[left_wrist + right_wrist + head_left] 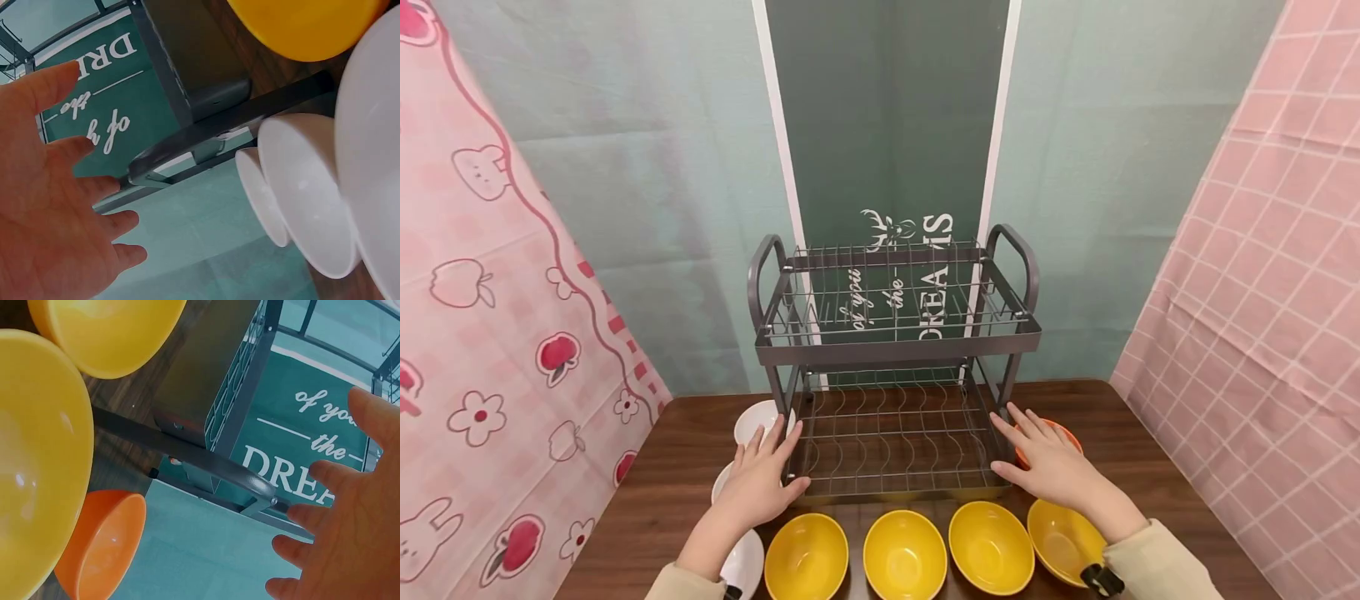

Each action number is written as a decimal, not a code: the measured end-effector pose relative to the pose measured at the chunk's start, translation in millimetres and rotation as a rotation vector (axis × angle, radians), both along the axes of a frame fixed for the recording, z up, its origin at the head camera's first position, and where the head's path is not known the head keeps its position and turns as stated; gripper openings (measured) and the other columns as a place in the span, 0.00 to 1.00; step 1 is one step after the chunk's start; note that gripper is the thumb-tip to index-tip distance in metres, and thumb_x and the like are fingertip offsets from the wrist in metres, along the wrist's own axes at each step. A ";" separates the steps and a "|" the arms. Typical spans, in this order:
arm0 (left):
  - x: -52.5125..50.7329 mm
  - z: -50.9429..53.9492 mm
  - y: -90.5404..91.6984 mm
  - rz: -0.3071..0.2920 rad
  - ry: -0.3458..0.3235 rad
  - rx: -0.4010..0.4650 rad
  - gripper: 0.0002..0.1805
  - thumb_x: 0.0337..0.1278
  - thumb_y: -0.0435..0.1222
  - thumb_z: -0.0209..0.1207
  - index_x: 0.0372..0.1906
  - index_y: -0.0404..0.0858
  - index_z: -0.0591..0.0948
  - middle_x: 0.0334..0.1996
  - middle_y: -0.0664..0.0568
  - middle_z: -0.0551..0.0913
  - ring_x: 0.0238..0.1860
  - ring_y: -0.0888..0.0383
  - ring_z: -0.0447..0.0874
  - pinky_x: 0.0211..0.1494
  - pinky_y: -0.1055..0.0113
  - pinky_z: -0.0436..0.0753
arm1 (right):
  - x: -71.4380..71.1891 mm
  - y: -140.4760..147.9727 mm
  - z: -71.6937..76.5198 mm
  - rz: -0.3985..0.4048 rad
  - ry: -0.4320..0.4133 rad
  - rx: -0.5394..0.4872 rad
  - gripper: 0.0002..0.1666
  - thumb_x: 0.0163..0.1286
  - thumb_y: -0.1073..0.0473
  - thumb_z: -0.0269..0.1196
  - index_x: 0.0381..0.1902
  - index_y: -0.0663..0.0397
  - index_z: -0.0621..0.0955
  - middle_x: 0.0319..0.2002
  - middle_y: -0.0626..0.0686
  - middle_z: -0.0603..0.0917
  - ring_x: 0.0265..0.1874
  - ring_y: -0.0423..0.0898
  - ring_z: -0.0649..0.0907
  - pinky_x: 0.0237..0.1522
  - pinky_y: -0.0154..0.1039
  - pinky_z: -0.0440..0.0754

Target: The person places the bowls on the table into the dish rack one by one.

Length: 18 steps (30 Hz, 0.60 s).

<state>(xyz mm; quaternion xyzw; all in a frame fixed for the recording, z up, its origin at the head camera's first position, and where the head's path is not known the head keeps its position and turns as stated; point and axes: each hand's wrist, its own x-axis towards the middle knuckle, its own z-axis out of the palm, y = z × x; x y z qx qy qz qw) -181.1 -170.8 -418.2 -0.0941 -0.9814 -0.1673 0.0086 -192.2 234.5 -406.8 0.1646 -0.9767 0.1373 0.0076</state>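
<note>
Left hand (762,483) and right hand (1052,467) are apart, fingers spread, flanking the two-tier rack (895,353); contact unclear. Four yellow bowls (905,550) sit in front.

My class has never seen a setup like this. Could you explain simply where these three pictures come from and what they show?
There is no machine, just a person's bare left hand and right hand. The head picture comes from a camera worn on the head, looking forward and down; each wrist picture comes from a camera on that wrist.

On the brown table stands a dark two-tier rack. White bowls sit on its left, an orange bowl on its right, and four yellow bowls nearer the person.

The fingers are spread beside the rack; neither hand grips anything.
</note>
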 end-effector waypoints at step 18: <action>-9.8 -44.5 -1.7 0.171 0.073 0.342 0.42 0.58 0.34 0.55 0.70 0.26 0.45 0.65 0.26 0.55 0.63 0.33 0.63 0.63 0.43 0.67 | 24.4 -17.0 -29.9 0.060 0.048 -0.060 0.41 0.61 0.34 0.56 0.69 0.42 0.62 0.70 0.60 0.59 0.67 0.65 0.59 0.61 0.70 0.55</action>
